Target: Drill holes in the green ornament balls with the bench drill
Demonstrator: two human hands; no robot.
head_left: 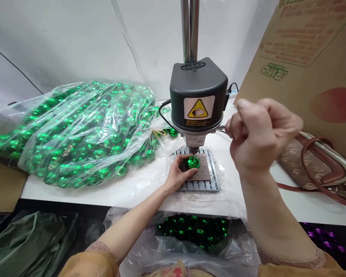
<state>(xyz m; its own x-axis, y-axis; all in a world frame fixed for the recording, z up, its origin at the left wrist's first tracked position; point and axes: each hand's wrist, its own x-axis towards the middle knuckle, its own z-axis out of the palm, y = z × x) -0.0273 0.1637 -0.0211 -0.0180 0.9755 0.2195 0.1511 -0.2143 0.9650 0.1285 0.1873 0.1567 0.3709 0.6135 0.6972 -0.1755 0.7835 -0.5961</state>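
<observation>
My left hand [180, 171] pinches a shiny green faceted ball [193, 163] between thumb and fingers. The ball rests on a brown square board [204, 173] that lies on the slotted metal base [215, 184] of a small bench drill press [200, 80]. Right above the ball is the drill's chuck [193, 150], its tip at the ball's top. At the right of the drill head, my right hand [256, 134] is closed in a fist around the feed lever [221, 127]. Only a short metal piece of that lever shows; the fingers hide the rest.
A large tied clear bag of green balls [89, 134] lies left on the white table [95, 196]. At the right stand a cardboard box [300, 77] and a brown handbag [305, 165]. An open plastic bag of green balls [196, 231] is below the table edge. Dark crumbs surround the base.
</observation>
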